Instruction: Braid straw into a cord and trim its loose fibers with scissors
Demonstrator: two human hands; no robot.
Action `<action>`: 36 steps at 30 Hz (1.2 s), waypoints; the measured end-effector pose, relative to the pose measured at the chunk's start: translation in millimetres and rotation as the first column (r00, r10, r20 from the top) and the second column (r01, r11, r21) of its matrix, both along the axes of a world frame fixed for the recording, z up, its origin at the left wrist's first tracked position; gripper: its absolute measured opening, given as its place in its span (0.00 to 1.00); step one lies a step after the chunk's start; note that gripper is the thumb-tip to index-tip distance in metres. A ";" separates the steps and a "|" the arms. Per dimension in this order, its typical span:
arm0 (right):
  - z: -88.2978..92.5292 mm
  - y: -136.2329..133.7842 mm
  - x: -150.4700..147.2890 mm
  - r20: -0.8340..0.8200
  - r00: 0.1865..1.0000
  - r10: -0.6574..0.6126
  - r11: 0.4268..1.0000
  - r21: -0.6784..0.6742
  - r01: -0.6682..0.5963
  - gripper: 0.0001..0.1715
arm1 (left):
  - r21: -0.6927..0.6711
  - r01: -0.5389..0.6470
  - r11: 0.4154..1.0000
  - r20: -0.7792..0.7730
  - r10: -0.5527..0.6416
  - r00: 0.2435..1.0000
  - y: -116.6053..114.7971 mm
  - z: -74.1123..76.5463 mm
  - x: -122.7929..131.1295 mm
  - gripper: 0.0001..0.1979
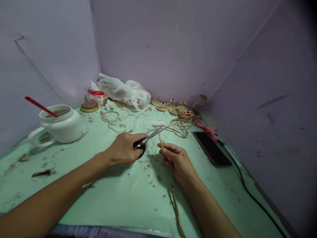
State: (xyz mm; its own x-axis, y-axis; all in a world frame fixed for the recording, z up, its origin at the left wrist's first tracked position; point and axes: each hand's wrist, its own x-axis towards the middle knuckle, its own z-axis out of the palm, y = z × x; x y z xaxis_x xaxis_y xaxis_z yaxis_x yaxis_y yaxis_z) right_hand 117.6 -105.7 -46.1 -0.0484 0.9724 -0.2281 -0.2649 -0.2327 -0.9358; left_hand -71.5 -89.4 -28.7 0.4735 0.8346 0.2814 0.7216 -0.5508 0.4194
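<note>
L hand (125, 148) fingers clamped on black-handled scissors (150, 137); R hand (179, 160) fingers pinching braided cord (174, 193), blades (156, 132) nr tip.

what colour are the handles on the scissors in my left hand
The scissor handles are black, seen best in the head view.

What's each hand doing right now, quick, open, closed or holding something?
Left hand: closed, holding the scissors.
Right hand: closed, holding the braided cord near its upper end.
</note>
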 end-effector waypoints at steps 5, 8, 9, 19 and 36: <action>0.7 0.7 2.5 0.048 0.999 0.010 0.999 -0.033 -0.008 0.17 | 0.040 -0.080 0.996 -0.045 0.082 0.996 3.0 -5.0 -3.0 0.22; -1.0 1.5 1.1 0.176 0.982 -0.071 0.997 0.040 0.065 0.17 | 0.079 -0.035 0.996 -0.181 0.049 0.982 -0.3 -6.0 0.1 0.25; -1.9 1.9 0.4 0.215 0.971 -0.103 0.993 0.076 0.089 0.17 | 0.093 -0.019 0.995 -0.237 0.041 0.971 -1.6 -5.5 1.2 0.26; -7.7 3.8 1.3 0.261 0.962 -0.073 0.991 0.128 0.041 0.15 | 0.170 0.073 0.983 -0.458 0.013 0.889 -2.7 -1.8 1.8 0.28; -0.4 2.5 2.9 0.109 0.994 -0.031 0.999 -0.028 0.034 0.12 | 0.021 0.126 0.992 -0.298 -0.114 0.948 2.7 -2.7 -6.0 0.20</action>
